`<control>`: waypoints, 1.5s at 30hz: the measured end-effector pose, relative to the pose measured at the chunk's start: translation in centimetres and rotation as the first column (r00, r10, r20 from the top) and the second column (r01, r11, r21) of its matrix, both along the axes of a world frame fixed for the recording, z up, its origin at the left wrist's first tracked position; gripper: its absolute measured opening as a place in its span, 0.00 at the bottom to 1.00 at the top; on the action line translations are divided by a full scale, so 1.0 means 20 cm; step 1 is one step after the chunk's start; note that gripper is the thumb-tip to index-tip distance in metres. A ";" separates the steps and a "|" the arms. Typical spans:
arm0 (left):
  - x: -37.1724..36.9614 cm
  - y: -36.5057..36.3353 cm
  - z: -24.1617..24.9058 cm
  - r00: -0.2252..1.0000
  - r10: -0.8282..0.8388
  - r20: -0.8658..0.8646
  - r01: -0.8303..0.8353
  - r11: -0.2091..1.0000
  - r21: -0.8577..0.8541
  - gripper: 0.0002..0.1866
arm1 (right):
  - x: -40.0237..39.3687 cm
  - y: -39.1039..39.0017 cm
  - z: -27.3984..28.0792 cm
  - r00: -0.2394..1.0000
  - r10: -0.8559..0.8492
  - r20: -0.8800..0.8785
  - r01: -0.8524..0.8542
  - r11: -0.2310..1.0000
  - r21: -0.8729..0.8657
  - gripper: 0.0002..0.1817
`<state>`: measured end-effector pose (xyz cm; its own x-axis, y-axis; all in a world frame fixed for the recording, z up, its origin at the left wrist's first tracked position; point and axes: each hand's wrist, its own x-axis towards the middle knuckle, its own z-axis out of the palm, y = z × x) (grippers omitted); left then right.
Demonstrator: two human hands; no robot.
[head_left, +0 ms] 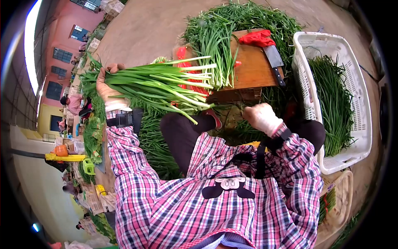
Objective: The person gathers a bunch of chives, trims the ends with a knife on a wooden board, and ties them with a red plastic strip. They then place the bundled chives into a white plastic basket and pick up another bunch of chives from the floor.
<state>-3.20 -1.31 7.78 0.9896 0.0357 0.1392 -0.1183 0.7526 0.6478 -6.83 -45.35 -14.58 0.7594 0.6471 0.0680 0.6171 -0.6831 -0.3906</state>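
Observation:
My left hand [108, 85] is wrapped round the leafy end of a bunch of green stalks [161, 81], whose pale ends point right. My right hand [263, 118] is closed near my right knee; whatever it may hold is too small to make out. Ahead of it is a wooden board [253, 62] with a cleaver [273, 62] at its right edge and a red cloth [256, 38] at its far end. More stalks [217, 54] lie along the board's left side, beside red strips [181, 53].
A white crate [342, 164] with green stalks [331, 103] stands at the right. Loose greens [244, 16] lie behind the board, and more [155, 137] by my left leg. Several people sit far left among bundles, one in pink [75, 103]. A lower crate [342, 207] is at bottom right.

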 end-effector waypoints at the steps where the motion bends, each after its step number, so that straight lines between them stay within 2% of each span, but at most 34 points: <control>1: 0.00 0.05 -0.01 0.998 0.064 -0.015 -0.064 0.997 0.041 0.11 | 0.00 -0.01 0.02 0.990 -0.040 -0.136 0.044 0.999 0.027 0.12; 2: 0.01 0.06 -0.03 0.992 0.117 -0.049 -0.114 0.992 0.052 0.11 | 0.01 -0.02 0.04 0.960 -0.073 -0.272 0.088 0.995 0.045 0.16; 3: 0.01 0.07 -0.03 0.982 0.169 -0.084 -0.164 0.984 0.063 0.11 | 0.00 0.00 0.07 0.926 -0.022 -0.377 0.152 0.936 0.318 0.19; 4: 0.02 0.09 -0.05 0.968 0.220 -0.116 -0.213 0.974 0.073 0.11 | -0.02 0.04 0.12 0.887 0.057 -0.458 0.235 0.799 0.554 0.22; 5: 0.06 0.17 -0.08 0.965 0.229 -0.125 -0.226 0.973 0.034 0.10 | -0.02 0.08 0.17 0.846 0.159 -0.509 0.328 0.596 0.732 0.26; 6: 0.06 0.16 -0.08 0.967 0.228 -0.115 -0.225 0.974 0.040 0.10 | -0.01 0.13 0.22 0.907 0.106 -0.408 0.255 0.634 0.730 0.31; 7: 0.07 0.14 -0.08 0.968 0.226 -0.107 -0.223 0.974 0.047 0.09 | -0.01 0.19 0.26 0.886 0.130 -0.444 0.286 0.601 0.746 0.30; 9: 0.05 0.05 -0.07 0.984 0.166 -0.070 -0.158 0.981 0.115 0.10 | -0.01 0.31 0.33 0.833 0.191 -0.518 0.341 0.561 0.755 0.27; 10: 0.06 0.06 -0.08 0.979 0.180 -0.091 -0.172 0.981 0.091 0.10 | -0.01 0.35 0.37 0.800 0.227 -0.555 0.361 0.556 0.748 0.24; 11: 0.08 0.09 -0.09 0.974 0.195 -0.112 -0.188 0.980 0.066 0.10 | 0.00 0.42 0.27 0.686 0.333 -0.646 0.458 0.492 0.740 0.20; 12: 0.11 0.11 -0.09 0.969 0.209 -0.133 -0.205 0.978 0.041 0.10 | -0.01 0.45 0.22 0.744 0.365 -0.560 0.403 0.423 0.812 0.15; 14: 0.12 0.15 -0.08 0.957 0.258 -0.134 -0.255 0.966 0.041 0.10 | -0.05 0.31 0.39 0.676 0.292 -0.677 0.347 0.684 0.642 0.13; 15: 0.10 0.13 -0.06 0.957 0.265 -0.120 -0.260 0.964 0.060 0.10 | -0.06 0.27 0.33 0.665 0.296 -0.685 0.336 0.701 0.629 0.14; 16: 0.09 0.11 -0.02 0.956 0.273 -0.108 -0.266 0.961 0.077 0.10 | -0.06 0.24 0.21 0.759 0.227 -0.610 0.271 0.742 0.613 0.15; 18: 0.08 0.02 0.06 0.903 0.402 -0.151 -0.393 0.915 0.087 0.11 | -0.08 0.13 0.07 0.833 0.078 -0.547 0.215 0.866 0.451 0.11; 19: 0.06 -0.06 0.09 0.889 0.435 -0.143 -0.422 0.900 0.112 0.11 | -0.08 0.07 0.00 0.945 0.022 -0.326 0.048 0.977 0.207 0.11; 20: 0.05 -0.09 0.11 0.875 0.466 -0.135 -0.449 0.883 0.136 0.11 | -0.08 0.04 -0.04 0.996 0.044 -0.075 -0.051 0.995 -0.091 0.14; 21: 0.13 0.11 0.07 0.912 0.373 -0.171 -0.378 0.926 -0.001 0.12 | -0.09 0.03 -0.01 0.999 0.023 -0.042 -0.030 0.985 -0.171 0.19; 22: 0.13 0.09 0.09 0.953 0.281 -0.113 -0.284 0.959 -0.018 0.12 | -0.08 0.03 0.00 1.000 0.004 0.019 -0.004 1.000 -0.031 0.19; 24: 0.17 -0.03 0.11 0.837 0.505 -0.210 -0.507 0.861 0.050 0.13 | -0.05 0.07 -0.02 0.992 -0.046 0.121 0.014 0.967 0.254 0.20; 25: 0.18 -0.05 0.13 0.837 0.506 -0.208 -0.501 0.862 0.080 0.13 | -0.05 0.10 0.01 0.977 -0.086 0.193 -0.006 0.900 0.435 0.13; 28: 0.22 -0.10 0.18 0.858 0.463 -0.222 -0.485 0.873 -0.052 0.11 | -0.05 0.17 0.06 0.982 -0.115 -0.148 0.162 0.921 0.354 0.12; 29: 0.23 -0.11 0.20 0.881 0.416 -0.225 -0.445 0.891 -0.096 0.11 | -0.07 0.22 0.05 0.975 -0.130 -0.183 0.207 0.833 0.513 0.17; 30: 0.23 -0.16 0.20 0.905 0.384 -0.182 -0.401 0.914 -0.064 0.08 | -0.07 0.22 0.04 0.934 -0.084 -0.346 0.260 0.824 0.503 0.16; 33: 0.25 -0.27 0.26 0.895 0.410 -0.175 -0.426 0.902 -0.067 0.10 | -0.09 0.27 -0.06 0.932 -0.031 -0.360 0.233 0.814 0.532 0.14; 34: 0.24 -0.32 0.29 0.886 0.416 -0.205 -0.438 0.896 -0.070 0.09 | -0.09 0.27 -0.09 0.918 -0.040 -0.396 0.228 0.867 0.442 0.12; 36: 0.27 -0.32 0.27 0.946 0.304 -0.116 -0.307 0.952 -0.011 0.08 | -0.07 0.21 -0.06 0.989 -0.041 -0.139 0.082 0.949 0.303 0.08; 37: 0.27 -0.34 0.27 0.953 0.299 -0.053 -0.294 0.952 0.086 0.09 | -0.08 0.18 -0.06 0.996 0.008 -0.086 0.046 0.799 0.599 0.11; 38: 0.25 -0.40 0.27 0.957 0.291 0.013 -0.288 0.939 0.186 0.10 | -0.10 0.14 -0.02 0.979 -0.024 -0.202 0.151 0.748 0.646 0.21; 39: 0.22 -0.46 0.30 0.944 0.309 -0.111 -0.292 0.945 0.151 0.13 | -0.13 0.11 0.03 0.915 -0.042 -0.400 0.343 0.602 0.721 0.26; 40: 0.26 -0.44 0.26 0.954 0.294 -0.062 -0.277 0.941 0.196 0.10 | -0.13 0.08 0.08 0.812 -0.010 -0.584 0.529 0.436 0.728 0.31; 42: 0.27 -0.54 0.24 0.941 0.335 -0.038 -0.330 0.939 0.093 0.07 | -0.08 0.02 0.12 0.827 0.066 -0.559 0.537 0.203 0.819 0.36; 43: 0.27 -0.59 0.25 0.935 0.349 -0.063 -0.341 0.934 0.101 0.06 | -0.07 -0.01 0.19 0.844 0.030 -0.535 0.513 0.243 0.823 0.41; 45: 0.21 -0.69 0.27 0.932 0.332 -0.146 -0.312 0.939 0.142 0.06 | -0.07 -0.02 0.34 0.900 -0.008 -0.435 0.417 0.301 0.858 0.44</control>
